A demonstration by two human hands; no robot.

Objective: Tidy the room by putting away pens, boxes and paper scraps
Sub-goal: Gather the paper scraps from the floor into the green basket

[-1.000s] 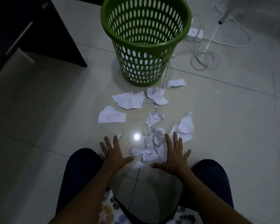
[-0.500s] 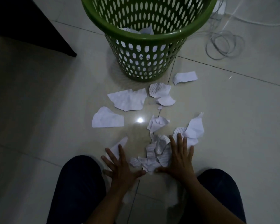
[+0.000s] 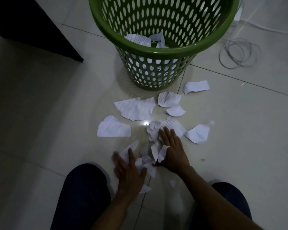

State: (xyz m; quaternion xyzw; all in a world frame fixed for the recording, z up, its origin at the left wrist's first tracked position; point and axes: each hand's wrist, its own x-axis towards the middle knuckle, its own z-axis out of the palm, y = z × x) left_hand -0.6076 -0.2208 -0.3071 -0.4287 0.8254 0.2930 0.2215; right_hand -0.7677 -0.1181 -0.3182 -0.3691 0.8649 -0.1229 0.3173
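Torn white paper scraps lie on the tiled floor in front of a green perforated waste basket (image 3: 158,52), which holds some scraps inside. A bunched pile of scraps (image 3: 154,151) sits between my hands. My left hand (image 3: 128,171) lies flat with straight fingers on the pile's left side, blurred by motion. My right hand (image 3: 173,150) presses flat against the pile's right side, fingers straight. Larger scraps lie apart: one at the left (image 3: 113,127), one in the middle (image 3: 136,107), one at the right (image 3: 198,132), one near the basket (image 3: 195,87).
A dark piece of furniture (image 3: 32,25) stands at the upper left. Coiled white cable (image 3: 238,53) lies on the floor right of the basket. My knees in dark trousers (image 3: 83,193) frame the bottom of the view.
Both hands have slid inward and bunched the scraps into a tighter pile. The view has moved nearer the basket.
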